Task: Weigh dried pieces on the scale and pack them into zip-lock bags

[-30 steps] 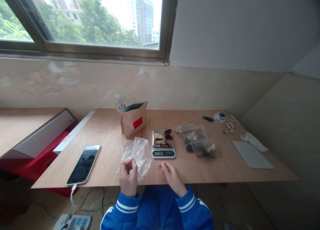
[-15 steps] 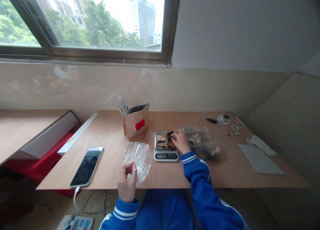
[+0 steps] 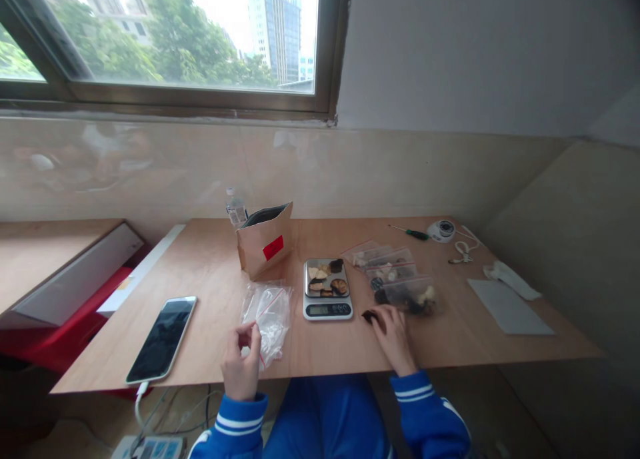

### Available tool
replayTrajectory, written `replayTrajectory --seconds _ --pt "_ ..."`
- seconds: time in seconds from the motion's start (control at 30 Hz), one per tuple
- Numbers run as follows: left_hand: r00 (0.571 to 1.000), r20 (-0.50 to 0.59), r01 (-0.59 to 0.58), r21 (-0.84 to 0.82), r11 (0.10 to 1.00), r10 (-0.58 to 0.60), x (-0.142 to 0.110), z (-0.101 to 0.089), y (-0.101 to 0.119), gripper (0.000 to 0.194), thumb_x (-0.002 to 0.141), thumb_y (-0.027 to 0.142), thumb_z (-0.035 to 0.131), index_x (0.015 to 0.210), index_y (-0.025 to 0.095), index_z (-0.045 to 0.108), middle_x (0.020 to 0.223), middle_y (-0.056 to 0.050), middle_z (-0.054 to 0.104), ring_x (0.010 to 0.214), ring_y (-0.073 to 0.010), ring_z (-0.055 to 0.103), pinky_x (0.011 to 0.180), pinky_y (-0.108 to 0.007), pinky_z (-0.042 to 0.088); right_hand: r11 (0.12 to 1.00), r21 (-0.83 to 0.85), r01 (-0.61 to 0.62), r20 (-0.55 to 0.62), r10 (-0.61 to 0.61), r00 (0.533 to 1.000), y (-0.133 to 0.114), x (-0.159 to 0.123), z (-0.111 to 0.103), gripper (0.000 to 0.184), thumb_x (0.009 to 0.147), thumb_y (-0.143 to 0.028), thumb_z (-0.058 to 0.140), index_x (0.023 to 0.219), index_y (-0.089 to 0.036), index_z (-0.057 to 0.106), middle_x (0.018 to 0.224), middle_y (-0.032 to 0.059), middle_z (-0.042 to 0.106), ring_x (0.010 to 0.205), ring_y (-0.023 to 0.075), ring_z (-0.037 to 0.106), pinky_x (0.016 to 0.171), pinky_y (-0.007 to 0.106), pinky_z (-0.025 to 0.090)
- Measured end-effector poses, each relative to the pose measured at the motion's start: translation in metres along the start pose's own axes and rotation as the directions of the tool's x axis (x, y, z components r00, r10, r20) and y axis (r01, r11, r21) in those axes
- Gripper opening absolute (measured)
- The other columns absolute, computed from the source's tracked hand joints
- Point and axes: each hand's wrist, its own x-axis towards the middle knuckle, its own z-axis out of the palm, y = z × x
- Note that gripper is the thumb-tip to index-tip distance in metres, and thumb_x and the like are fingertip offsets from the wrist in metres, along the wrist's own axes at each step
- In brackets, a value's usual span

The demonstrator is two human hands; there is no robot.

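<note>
My right hand (image 3: 393,332) pinches a dark piece of what looks like dried mushroom (image 3: 369,316), low over the table to the right of a digital kitchen scale (image 3: 329,310). Several dried slices (image 3: 339,286), some pale and some dark-edged, lie on its metal plate. The display digits are too small to read. My left hand (image 3: 241,361) is closed in a pinch at the near edge of a clear zip bag (image 3: 270,312), which lies flat with a red seal line. Filled zip bags (image 3: 413,292) of pale and dark dried pieces rest beyond my right hand.
Behind the zip bag, a brown paper pouch (image 3: 265,246) with a red label stands open beside a water bottle (image 3: 237,209). A phone (image 3: 163,339) on a cable lies left. Far right are a screwdriver (image 3: 417,234), a white camera (image 3: 442,230) and a white sheet (image 3: 507,306).
My right hand has moved from the scale plate toward me and right, with a dark piece in its fingers. My left hand keeps its pinch at the bag. The view has shifted slightly.
</note>
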Motion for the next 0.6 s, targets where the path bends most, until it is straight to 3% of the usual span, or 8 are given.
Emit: replayTrajectory --seconds 0.13,0.43,0.6 --pt "0.999 0.026 0.027 -0.023 0.999 -0.027 0.001 0.001 -0.002 0.034 0.075 0.052 0.055 0.083 0.019 0.059 0.067 -0.001 0.061 0.058 -0.0147 0.058 0.059 -0.027 0.048 0.999 -0.030 -0.013 0.030 0.014 0.999 0.018 -0.025 0.021 0.025 0.086 -0.019 0.043 0.104 -0.022 0.060 0.108 0.0100 0.057 0.100 0.0258 0.052 0.087 0.044 0.043" --pt "0.985 0.143 0.109 -0.076 0.991 -0.097 0.000 0.002 -0.010 0.038 0.075 0.054 0.055 0.088 0.019 0.060 0.071 -0.002 0.062 0.062 -0.0161 0.059 0.062 -0.029 0.048 0.999 -0.016 -0.039 0.035 0.039 0.999 0.021 -0.026 0.022 0.024 0.088 -0.022 0.042 0.104 -0.021 0.059 0.103 0.0082 0.059 0.096 0.0247 0.050 0.085 0.042 0.044" --pt "0.989 0.112 0.103 -0.040 0.994 -0.098 0.002 0.001 -0.010 0.038 0.076 0.054 0.053 0.090 0.019 0.059 0.072 -0.002 0.060 0.063 -0.0167 0.058 0.063 -0.031 0.048 1.000 -0.014 -0.027 0.005 0.027 1.000 0.018 -0.027 0.021 0.022 0.090 -0.025 0.043 0.103 -0.020 0.060 0.100 0.0080 0.061 0.092 0.0241 0.052 0.082 0.041 0.043"
